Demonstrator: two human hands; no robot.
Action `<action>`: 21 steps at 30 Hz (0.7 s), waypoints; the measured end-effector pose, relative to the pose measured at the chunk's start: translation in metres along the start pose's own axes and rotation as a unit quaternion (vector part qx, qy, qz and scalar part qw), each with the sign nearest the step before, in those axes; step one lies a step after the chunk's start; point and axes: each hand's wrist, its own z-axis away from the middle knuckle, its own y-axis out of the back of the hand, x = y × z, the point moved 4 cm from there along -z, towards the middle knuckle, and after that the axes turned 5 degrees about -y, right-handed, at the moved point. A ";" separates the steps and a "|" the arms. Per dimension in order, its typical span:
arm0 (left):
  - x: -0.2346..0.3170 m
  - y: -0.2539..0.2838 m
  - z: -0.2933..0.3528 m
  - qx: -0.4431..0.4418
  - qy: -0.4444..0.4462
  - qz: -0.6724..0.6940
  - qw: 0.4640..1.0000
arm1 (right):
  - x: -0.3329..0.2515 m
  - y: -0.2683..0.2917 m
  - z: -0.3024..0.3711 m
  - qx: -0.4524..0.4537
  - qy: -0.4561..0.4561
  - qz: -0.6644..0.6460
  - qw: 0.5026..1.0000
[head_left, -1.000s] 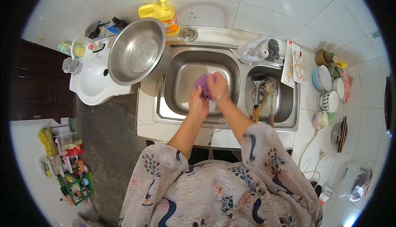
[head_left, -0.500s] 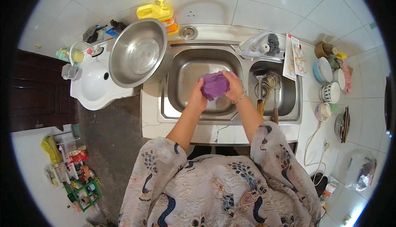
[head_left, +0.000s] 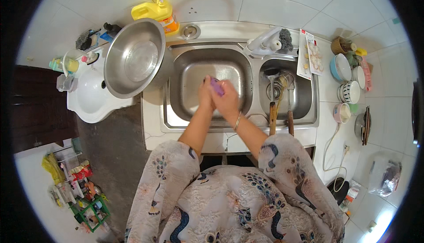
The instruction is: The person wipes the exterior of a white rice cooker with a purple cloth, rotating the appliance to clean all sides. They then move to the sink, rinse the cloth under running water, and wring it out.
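Note:
Over the large basin of the steel sink, both my hands are closed together around a purple cloth. My left hand grips it from the left. My right hand, slightly blurred, wraps over it from the right, with a bracelet on the wrist. Just a small strip of the cloth shows between the fingers; the rest is hidden in my grip. Right of my hands, the smaller basin holds long-handled utensils, among them a spatula and a wire strainer.
A big steel pot leans at the sink's left, beside a white washbasin. Behind it stands a yellow pump jug. The faucet rises at the back between the basins. Several bowls line the right counter, where a white cord hangs.
My hands have come together, and the purple cloth, spread between them before, is now squeezed small inside them. The whole view has shifted slightly, so the sink sits further left.

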 end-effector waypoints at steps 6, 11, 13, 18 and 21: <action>-0.026 -0.009 0.004 -0.014 0.013 0.013 1.000 | 0.047 0.004 -0.050 -0.060 -0.120 0.184 0.974; -0.019 0.023 -0.030 -0.116 -0.022 -0.005 0.993 | -0.007 -0.002 -0.008 -0.026 0.029 0.042 0.998; -0.038 0.029 -0.038 -0.232 0.089 0.198 0.948 | 0.014 -0.017 -0.008 -0.055 0.046 0.096 0.993; -0.040 0.016 -0.008 -0.096 0.069 0.048 0.992 | 0.070 -0.002 -0.063 -0.059 -0.157 0.062 0.984; -0.027 0.027 -0.012 -0.052 0.086 0.170 0.980 | 0.084 -0.013 -0.051 -0.049 -0.159 -0.212 0.963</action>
